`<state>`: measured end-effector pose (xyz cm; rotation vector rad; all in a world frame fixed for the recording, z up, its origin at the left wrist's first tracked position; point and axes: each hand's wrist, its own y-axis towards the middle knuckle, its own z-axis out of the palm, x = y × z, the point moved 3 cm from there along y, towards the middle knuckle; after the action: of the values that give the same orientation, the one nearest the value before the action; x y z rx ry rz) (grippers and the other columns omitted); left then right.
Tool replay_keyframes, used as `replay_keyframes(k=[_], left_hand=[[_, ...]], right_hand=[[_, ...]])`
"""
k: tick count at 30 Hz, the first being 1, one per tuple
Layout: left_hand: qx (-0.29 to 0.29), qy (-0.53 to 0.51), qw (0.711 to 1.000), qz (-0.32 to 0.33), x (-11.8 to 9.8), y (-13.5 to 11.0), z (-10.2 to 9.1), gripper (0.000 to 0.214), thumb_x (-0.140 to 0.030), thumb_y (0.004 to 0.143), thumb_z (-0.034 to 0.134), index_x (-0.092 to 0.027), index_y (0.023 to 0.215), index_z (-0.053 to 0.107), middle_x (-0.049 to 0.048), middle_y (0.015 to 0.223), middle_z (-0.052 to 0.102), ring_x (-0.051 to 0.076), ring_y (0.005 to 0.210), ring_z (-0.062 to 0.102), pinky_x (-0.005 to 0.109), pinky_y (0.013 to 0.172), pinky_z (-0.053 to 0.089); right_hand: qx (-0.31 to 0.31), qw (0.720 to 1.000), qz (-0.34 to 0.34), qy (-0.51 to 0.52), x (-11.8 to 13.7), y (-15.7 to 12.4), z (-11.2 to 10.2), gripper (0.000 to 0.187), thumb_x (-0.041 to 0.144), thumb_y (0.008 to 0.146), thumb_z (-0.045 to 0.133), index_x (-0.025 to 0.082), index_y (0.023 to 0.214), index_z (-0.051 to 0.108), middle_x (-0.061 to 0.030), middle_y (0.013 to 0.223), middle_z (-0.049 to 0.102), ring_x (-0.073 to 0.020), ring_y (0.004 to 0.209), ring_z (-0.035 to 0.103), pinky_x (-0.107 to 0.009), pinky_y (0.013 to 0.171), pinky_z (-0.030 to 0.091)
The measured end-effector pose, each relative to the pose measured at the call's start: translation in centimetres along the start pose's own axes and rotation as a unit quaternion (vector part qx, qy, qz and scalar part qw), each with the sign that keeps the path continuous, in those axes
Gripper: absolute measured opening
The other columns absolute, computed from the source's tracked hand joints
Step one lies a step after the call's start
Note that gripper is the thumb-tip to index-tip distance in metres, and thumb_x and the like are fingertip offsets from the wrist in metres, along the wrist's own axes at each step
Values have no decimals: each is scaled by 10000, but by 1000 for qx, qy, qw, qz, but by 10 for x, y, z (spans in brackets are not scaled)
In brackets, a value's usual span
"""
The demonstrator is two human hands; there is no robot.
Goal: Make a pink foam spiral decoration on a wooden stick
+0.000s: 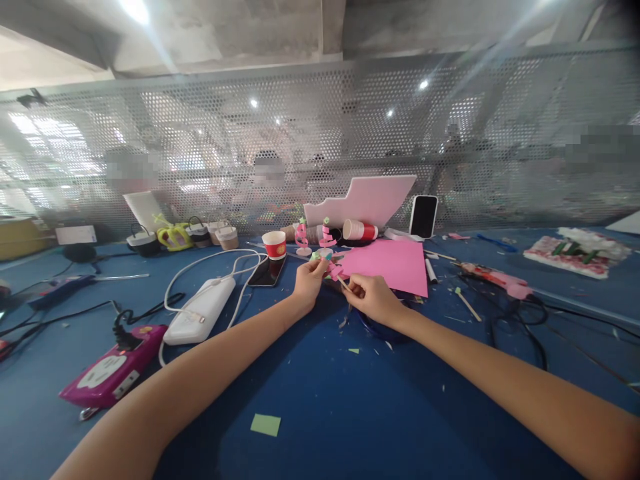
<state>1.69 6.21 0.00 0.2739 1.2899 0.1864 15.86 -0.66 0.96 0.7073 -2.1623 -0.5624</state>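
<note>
Both my hands meet over the blue table (320, 400), at its middle. My left hand (309, 279) pinches a small paper craft piece (327, 261) with green and pink parts. My right hand (371, 297) is closed on a thin stick (342, 281) that runs up to that same piece. A pink paper sheet (387, 265) lies just behind my right hand. Two finished pink spiral paper figures (302, 238) stand behind my hands.
A red paper cup (275, 245) stands by a phone (267, 272) lying flat. Left lie a white power bank (200, 310) with cables and a magenta power strip (113, 371). A tipped cup (359, 230), pink foam board (363, 200), upright phone (423, 216), glue gun (493, 277) and green scrap (265, 424) surround. Perforated screen behind.
</note>
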Motion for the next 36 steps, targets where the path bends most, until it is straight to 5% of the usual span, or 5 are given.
replay_keyframes(k=[6, 13, 20, 36], left_hand=[[11, -8, 1000, -3, 0, -2, 1, 311, -414, 637, 719, -119, 591, 634, -8, 560, 563, 106, 582, 528, 239, 630, 430], [-5, -107, 991, -74, -6, -4, 2, 192, -285, 632, 744, -129, 635, 631, 26, 720, 659, 104, 660, 592, 225, 649, 448], [39, -169, 978, -114, -5, -1, 1, 186, -252, 636, 759, -143, 726, 637, 8, 733, 669, 94, 665, 611, 221, 667, 454], [54, -168, 970, -169, -5, 2, -5, 54, -186, 711, 692, -159, 735, 653, 19, 746, 666, 101, 660, 610, 221, 669, 475]], right_hand=[[4, 999, -29, -35, 1, 0, 0, 189, 195, 775, 558, 198, 623, 446, 5, 572, 592, -116, 488, 533, -226, 502, 393], [11, 990, 89, 105, -8, 1, 0, 218, 336, 842, 527, 200, 673, 507, -11, 546, 635, -134, 389, 553, -246, 435, 430], [-4, 976, 140, 166, -10, 1, -1, 314, 483, 805, 566, 196, 699, 497, -12, 553, 637, -124, 344, 514, -226, 318, 371], [11, 973, 120, 196, -9, 1, -1, 393, 585, 781, 544, 208, 697, 476, 3, 525, 613, -120, 335, 504, -240, 338, 397]])
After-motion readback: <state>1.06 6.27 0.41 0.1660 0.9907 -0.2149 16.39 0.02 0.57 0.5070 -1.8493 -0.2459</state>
